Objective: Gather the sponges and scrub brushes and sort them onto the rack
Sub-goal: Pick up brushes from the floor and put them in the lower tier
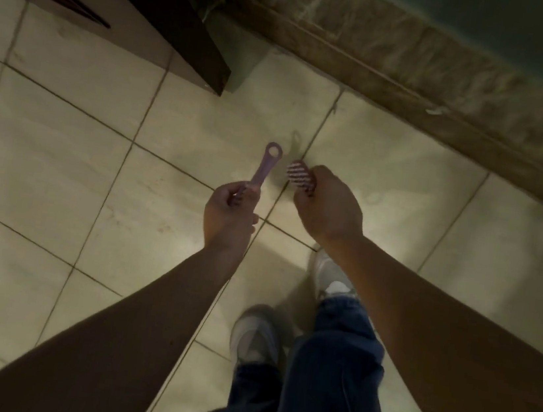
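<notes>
Since both arms reach out over the tiled floor [62, 161] with no rack in sight, a drop is my main worry. The left grip [229, 210] is curled round only the low end of a purple handle [266, 167], whose ringed tip sticks up free. The right grip [328, 206] pinches a striped brush head [300, 175] by one end, so a jolt in carrying could shake either loose. I count two brush pieces, one per grip, no sponges, and two pale shoes [256, 338] below.
</notes>
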Action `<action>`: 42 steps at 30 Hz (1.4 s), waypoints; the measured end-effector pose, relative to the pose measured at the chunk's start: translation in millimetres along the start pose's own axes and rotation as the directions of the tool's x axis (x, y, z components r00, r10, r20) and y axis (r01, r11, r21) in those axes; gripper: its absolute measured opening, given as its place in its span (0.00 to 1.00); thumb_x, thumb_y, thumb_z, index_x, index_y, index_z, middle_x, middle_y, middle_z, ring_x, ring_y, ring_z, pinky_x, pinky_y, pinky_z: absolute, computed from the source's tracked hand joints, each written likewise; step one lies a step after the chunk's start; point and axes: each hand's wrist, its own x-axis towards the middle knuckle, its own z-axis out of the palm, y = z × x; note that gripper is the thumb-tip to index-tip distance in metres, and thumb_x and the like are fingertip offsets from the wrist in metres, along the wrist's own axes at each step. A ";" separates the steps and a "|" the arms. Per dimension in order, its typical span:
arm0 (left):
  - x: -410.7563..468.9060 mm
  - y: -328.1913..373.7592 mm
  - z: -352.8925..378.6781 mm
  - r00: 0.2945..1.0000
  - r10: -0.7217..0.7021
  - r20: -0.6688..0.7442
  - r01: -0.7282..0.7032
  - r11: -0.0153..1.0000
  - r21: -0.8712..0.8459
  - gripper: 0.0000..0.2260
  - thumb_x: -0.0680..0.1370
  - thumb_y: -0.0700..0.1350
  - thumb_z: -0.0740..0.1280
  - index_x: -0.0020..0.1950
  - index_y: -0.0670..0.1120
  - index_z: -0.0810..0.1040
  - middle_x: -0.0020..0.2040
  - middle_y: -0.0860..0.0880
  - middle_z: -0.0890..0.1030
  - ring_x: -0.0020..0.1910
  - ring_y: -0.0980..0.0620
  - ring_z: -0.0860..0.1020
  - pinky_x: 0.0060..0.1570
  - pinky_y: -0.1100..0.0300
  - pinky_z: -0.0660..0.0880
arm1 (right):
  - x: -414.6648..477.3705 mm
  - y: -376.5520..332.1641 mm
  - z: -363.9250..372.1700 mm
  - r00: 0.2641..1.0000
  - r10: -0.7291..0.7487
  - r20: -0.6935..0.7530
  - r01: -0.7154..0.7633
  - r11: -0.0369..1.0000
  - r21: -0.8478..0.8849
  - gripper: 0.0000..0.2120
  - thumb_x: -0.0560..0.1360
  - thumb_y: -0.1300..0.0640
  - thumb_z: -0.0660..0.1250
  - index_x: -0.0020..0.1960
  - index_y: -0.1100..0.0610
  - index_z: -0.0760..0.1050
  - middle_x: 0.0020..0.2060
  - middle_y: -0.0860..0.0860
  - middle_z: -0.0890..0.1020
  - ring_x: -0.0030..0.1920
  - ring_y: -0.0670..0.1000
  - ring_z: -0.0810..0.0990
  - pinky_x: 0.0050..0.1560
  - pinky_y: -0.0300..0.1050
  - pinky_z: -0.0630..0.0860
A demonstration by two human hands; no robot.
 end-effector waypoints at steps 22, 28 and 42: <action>-353.8 246.0 -104.5 0.808 0.358 0.468 -0.480 0.861 0.169 0.09 0.78 0.34 0.61 0.56 0.30 0.72 0.46 0.38 0.80 0.44 0.46 0.79 0.49 0.55 0.76 | -324.2 -177.8 -304.7 0.938 0.342 -0.055 -0.138 0.516 0.846 0.10 0.76 0.72 0.53 0.48 0.63 0.72 0.34 0.56 0.72 0.28 0.46 0.73 0.24 0.35 0.70; -444.0 281.2 -122.3 0.798 0.331 0.504 -0.420 0.905 0.072 0.17 0.81 0.39 0.59 0.68 0.45 0.57 0.47 0.54 0.71 0.44 0.54 0.78 0.49 0.52 0.81 | -405.2 -201.0 -358.6 0.943 0.307 -0.128 -0.075 0.572 0.817 0.09 0.76 0.69 0.58 0.47 0.61 0.76 0.38 0.55 0.79 0.33 0.50 0.78 0.26 0.37 0.72; -647.6 314.7 -79.0 0.606 0.342 0.718 -0.460 0.887 -0.035 0.20 0.80 0.41 0.64 0.70 0.45 0.64 0.54 0.43 0.80 0.35 0.55 0.79 0.32 0.65 0.78 | -590.8 -164.2 -462.3 0.699 0.592 -0.400 0.172 0.404 0.898 0.10 0.81 0.59 0.60 0.52 0.64 0.76 0.36 0.57 0.78 0.29 0.50 0.73 0.28 0.45 0.72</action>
